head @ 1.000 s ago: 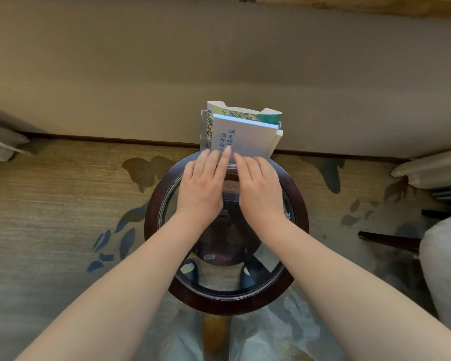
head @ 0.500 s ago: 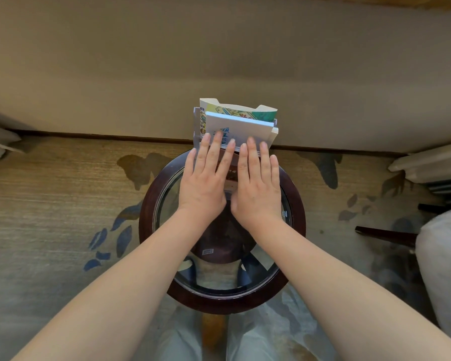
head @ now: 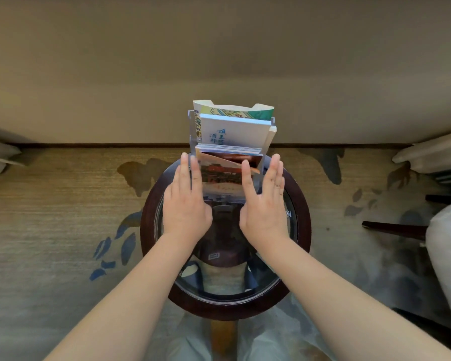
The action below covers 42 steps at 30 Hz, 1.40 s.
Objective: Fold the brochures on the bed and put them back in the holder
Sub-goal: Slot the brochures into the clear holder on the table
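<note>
A clear acrylic tiered holder [head: 192, 136] stands at the far edge of a round glass-topped table [head: 301, 225]. It holds brochures in three tiers: a green-and-yellow one [head: 235, 112] at the back, a white one with blue characters [head: 232, 131] in the middle, and a reddish-brown picture brochure [head: 223, 175] in front. My left hand [head: 185, 204] and my right hand [head: 264, 204] are flat and open, fingers straight, one on each side of the front tier. The left fingertips touch the holder's left side. Neither hand grips anything.
A beige wall with a dark skirting line runs behind the table. Patterned carpet [head: 63, 217] lies all around. A dark chair leg [head: 393, 227] and white upholstery [head: 445, 256] sit to the right. White bedding edges show at the far left and far right.
Both hands have moved apart from the holder's front, where they lay side by side, to its two sides. The front picture brochure is uncovered now.
</note>
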{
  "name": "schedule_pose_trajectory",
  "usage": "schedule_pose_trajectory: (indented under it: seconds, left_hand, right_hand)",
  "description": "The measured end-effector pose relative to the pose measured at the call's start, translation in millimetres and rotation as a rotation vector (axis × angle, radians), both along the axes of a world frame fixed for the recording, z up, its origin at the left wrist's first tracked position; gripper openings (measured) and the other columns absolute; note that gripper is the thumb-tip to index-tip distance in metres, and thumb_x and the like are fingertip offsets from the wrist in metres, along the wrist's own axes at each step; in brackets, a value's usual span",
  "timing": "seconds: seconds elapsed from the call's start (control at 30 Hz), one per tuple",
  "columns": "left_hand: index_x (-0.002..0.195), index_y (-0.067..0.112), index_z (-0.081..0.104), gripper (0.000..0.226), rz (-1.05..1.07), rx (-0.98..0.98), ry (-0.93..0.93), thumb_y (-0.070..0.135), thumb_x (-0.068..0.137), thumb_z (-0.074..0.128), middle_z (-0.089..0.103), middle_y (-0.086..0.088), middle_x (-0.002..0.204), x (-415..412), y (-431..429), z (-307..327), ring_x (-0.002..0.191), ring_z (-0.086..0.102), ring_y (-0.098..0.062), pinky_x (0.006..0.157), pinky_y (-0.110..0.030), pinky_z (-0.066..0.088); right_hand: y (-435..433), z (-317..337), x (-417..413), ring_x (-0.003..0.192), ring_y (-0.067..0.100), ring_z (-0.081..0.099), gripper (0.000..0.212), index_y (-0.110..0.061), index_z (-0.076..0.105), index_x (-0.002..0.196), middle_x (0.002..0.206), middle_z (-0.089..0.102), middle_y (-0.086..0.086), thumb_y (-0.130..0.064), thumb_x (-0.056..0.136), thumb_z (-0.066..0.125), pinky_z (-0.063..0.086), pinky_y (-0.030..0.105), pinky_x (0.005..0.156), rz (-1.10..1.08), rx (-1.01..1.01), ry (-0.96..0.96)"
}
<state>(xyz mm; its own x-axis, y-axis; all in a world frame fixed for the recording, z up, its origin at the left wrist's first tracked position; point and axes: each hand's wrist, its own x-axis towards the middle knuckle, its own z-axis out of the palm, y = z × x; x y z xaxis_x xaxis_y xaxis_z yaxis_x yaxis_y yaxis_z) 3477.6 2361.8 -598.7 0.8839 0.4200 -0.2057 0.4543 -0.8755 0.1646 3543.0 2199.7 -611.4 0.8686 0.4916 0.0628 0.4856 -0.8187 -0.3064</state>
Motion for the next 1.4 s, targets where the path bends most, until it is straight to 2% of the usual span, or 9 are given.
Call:
schedule_pose_trajectory:
  seconds: [0.1, 0.3, 0.53, 0.7, 0.87, 0.97, 1.07, 1.17, 1.4]
  left_hand:
    - [0.160, 0.011, -0.013, 0.106, 0.017, -0.028, 0.073, 0.031, 0.089, 0.064, -0.003, -0.016, 0.169, -8, -5, -14, 0.153, 0.021, -0.030, 0.115, -0.041, 0.038]
    - [0.161, 0.007, -0.006, 0.097, -0.001, -0.044, 0.195, 0.031, 0.093, 0.060, -0.008, -0.015, 0.169, -12, -8, -34, 0.156, 0.013, -0.027, 0.121, -0.042, 0.032]
    - [0.161, 0.005, 0.003, 0.090, 0.020, -0.071, 0.165, 0.026, 0.094, 0.059, 0.001, -0.017, 0.169, -6, -14, -37, 0.149, 0.031, -0.028, 0.118, -0.039, 0.037]
    - [0.161, 0.009, -0.001, 0.092, 0.046, -0.072, 0.173, 0.031, 0.095, 0.059, -0.004, -0.015, 0.169, 0, -20, -41, 0.150, 0.030, -0.028, 0.118, -0.040, 0.036]
    - [0.161, 0.012, -0.005, 0.098, 0.102, -0.112, 0.186, 0.026, 0.092, 0.063, -0.012, -0.012, 0.169, 9, -23, -44, 0.132, 0.052, -0.029, 0.104, -0.040, 0.051]
    - [0.161, 0.013, -0.003, 0.100, 0.094, -0.076, 0.200, 0.027, 0.091, 0.066, -0.011, -0.011, 0.169, 16, -17, -46, 0.142, 0.043, -0.029, 0.109, -0.042, 0.047]
    - [0.161, 0.014, -0.005, 0.098, 0.058, 0.007, 0.212, 0.031, 0.093, 0.064, -0.009, -0.011, 0.169, 20, -11, -47, 0.155, 0.018, -0.029, 0.121, -0.043, 0.032]
    - [0.161, 0.014, -0.012, 0.098, -0.025, 0.112, 0.226, 0.039, 0.094, 0.056, -0.017, -0.016, 0.167, 16, -14, -47, 0.156, -0.005, -0.032, 0.126, -0.046, 0.014]
    - [0.162, 0.017, -0.005, 0.090, -0.180, 0.078, 0.201, 0.027, 0.095, 0.056, -0.011, -0.008, 0.169, 0, -24, -56, 0.157, -0.005, -0.025, 0.125, -0.040, 0.005]
  right_hand:
    - [-7, -13, -23, 0.157, 0.037, -0.014, 0.117, -0.036, -0.005, 0.164, 0.168, -0.022, 0.021, -0.002, 0.084, 0.073, 0.024, 0.056, 0.122, -0.057, 0.011, 0.125]
    - [-5, -38, -35, 0.156, 0.027, -0.022, 0.109, -0.036, -0.022, 0.160, 0.168, -0.030, 0.007, -0.013, 0.095, 0.062, 0.008, 0.046, 0.128, -0.076, -0.173, 0.441]
    - [-2, -45, -15, 0.149, 0.015, -0.018, 0.098, -0.024, -0.010, 0.164, 0.171, -0.019, 0.004, -0.016, 0.097, 0.061, 0.018, 0.042, 0.126, -0.134, -0.154, 0.443]
    - [-3, -43, 2, 0.159, 0.024, -0.002, 0.099, -0.027, -0.010, 0.163, 0.171, -0.016, 0.003, -0.016, 0.097, 0.062, 0.022, 0.042, 0.125, -0.117, -0.201, 0.433]
    - [-1, -39, 14, 0.159, 0.027, 0.002, 0.094, -0.030, -0.005, 0.165, 0.172, -0.014, 0.001, -0.016, 0.099, 0.060, 0.027, 0.042, 0.122, -0.116, -0.228, 0.459]
    - [-1, -40, 20, 0.159, 0.027, -0.008, 0.088, -0.025, -0.004, 0.165, 0.172, -0.013, 0.006, -0.017, 0.101, 0.056, 0.004, 0.041, 0.127, -0.062, -0.267, 0.404]
    - [-2, -41, 22, 0.158, 0.030, -0.013, 0.088, -0.022, -0.005, 0.165, 0.172, -0.012, 0.010, -0.019, 0.101, 0.055, -0.007, 0.043, 0.125, -0.030, -0.321, 0.336]
    - [-1, -38, 17, 0.157, 0.029, -0.018, 0.093, -0.018, -0.009, 0.164, 0.171, -0.016, 0.011, -0.019, 0.098, 0.056, -0.010, 0.043, 0.124, -0.011, -0.337, 0.293]
    - [-10, -39, 17, 0.159, 0.022, -0.008, 0.092, -0.017, -0.009, 0.165, 0.172, -0.012, 0.004, -0.010, 0.098, 0.055, -0.008, 0.038, 0.125, 0.072, -0.328, 0.351]
